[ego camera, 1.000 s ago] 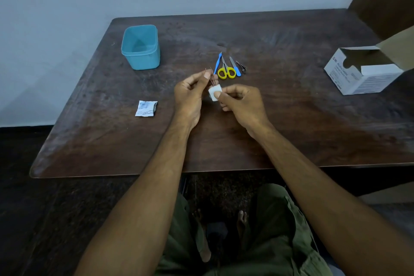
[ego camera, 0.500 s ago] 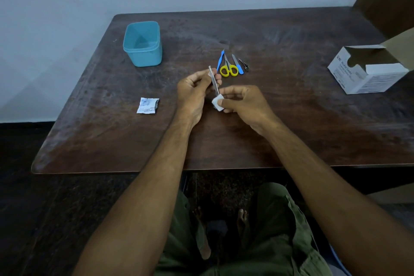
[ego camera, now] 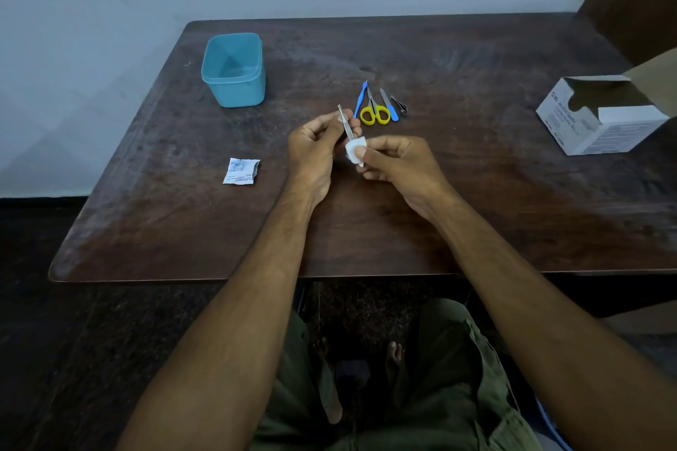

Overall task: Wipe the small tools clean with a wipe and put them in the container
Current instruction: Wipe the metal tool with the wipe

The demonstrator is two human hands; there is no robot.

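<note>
A slim metal tweezers (ego camera: 344, 121) is pinched between the thumb and curled fingers of the left hand (ego camera: 315, 150), its far end standing up past the fingertips and its near end running down toward the right hand (ego camera: 397, 165). There a small white wipe (ego camera: 354, 151) is folded round the lower end and squeezed between the right thumb and forefinger, so both hands are closed on something and neither is free. The step in hand is judged to be the wiping of this one tool. It would be done well if the wipe were kept wrapped fully round the metal and drawn along its length in one direction, the left pinch being held firm so that the tool is not pulled out. The part hidden under the left fingertips should then be exposed by a change of grip and wiped as well. The blue container (ego camera: 234, 70) stands well beyond the left fingers, open and seemingly with nothing in it. The remaining tools, among them the yellow-handled scissors (ego camera: 374, 111), lie in a row just past the fingertips of both hands, not yet handled by either.
</note>
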